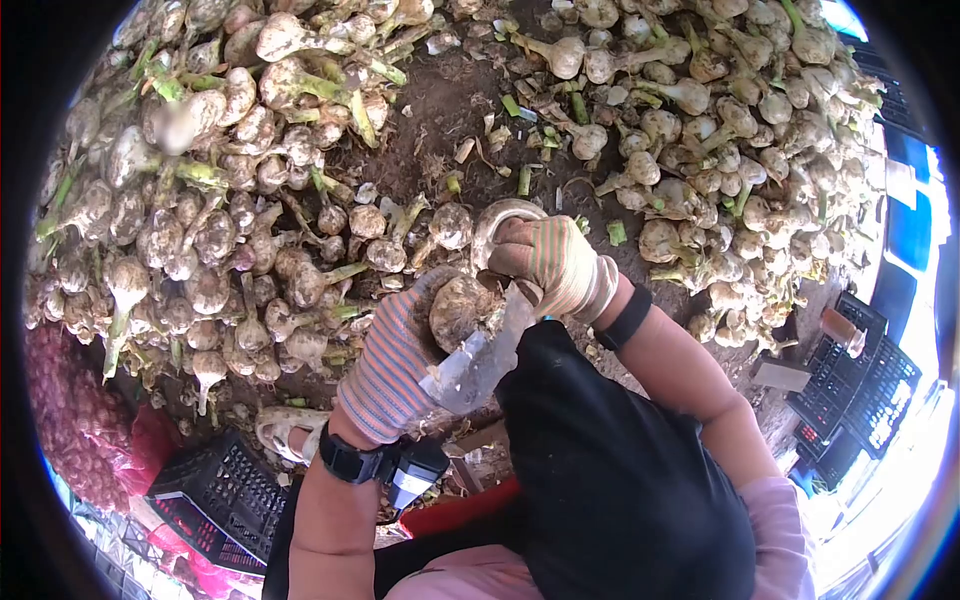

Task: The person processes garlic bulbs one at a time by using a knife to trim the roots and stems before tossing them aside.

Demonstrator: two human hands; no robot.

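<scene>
While my left hand cups a dirty garlic bulb, my right hand grips a blade against it, garlic heaps all around.

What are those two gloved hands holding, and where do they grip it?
The left hand cups a dirty garlic bulb around its round body. The right hand holds a curved blade; its grip point is hidden under the glove.

Left hand glove w/ pink-grey stripes, right hand glove w/ beige-green stripes, garlic bulb off-white w/ brown dirt, black wristband, black watch, garlic heap white-brown, green stalks, red mesh sack, black crates.
</scene>
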